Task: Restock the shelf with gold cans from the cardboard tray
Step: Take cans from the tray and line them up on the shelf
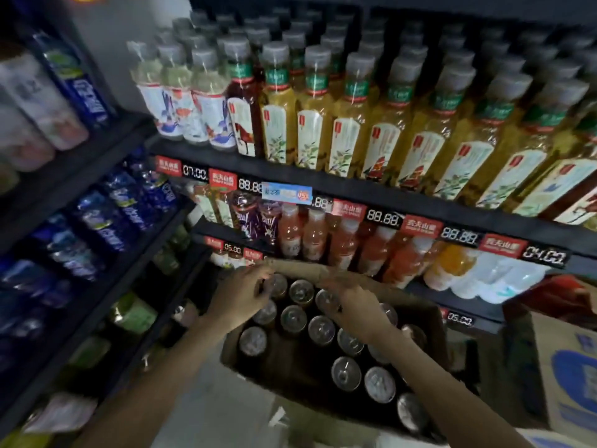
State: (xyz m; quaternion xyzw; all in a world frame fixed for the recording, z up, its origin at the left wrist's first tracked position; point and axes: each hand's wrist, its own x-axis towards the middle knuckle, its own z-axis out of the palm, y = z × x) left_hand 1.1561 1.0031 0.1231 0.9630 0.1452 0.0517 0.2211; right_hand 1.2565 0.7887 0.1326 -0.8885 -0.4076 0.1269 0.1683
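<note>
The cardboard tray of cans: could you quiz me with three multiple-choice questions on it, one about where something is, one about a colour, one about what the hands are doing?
1. Where is the cardboard tray?
A. on the top shelf
B. low down, in front of the drink shelves
C. on the left rack among the blue bottles

2. What colour are the caps of the tea bottles on the upper shelf?
A. grey
B. red
C. black

3. What are the hands doing?
A. hanging at the person's sides
B. both reaching into the tray's far end
C. each holding a tea bottle

Answers: 1 B, the tray sits below the shelf fronts. 2 A, the caps look pale grey. 3 B, the left hand and right hand are over the cans there.
</note>
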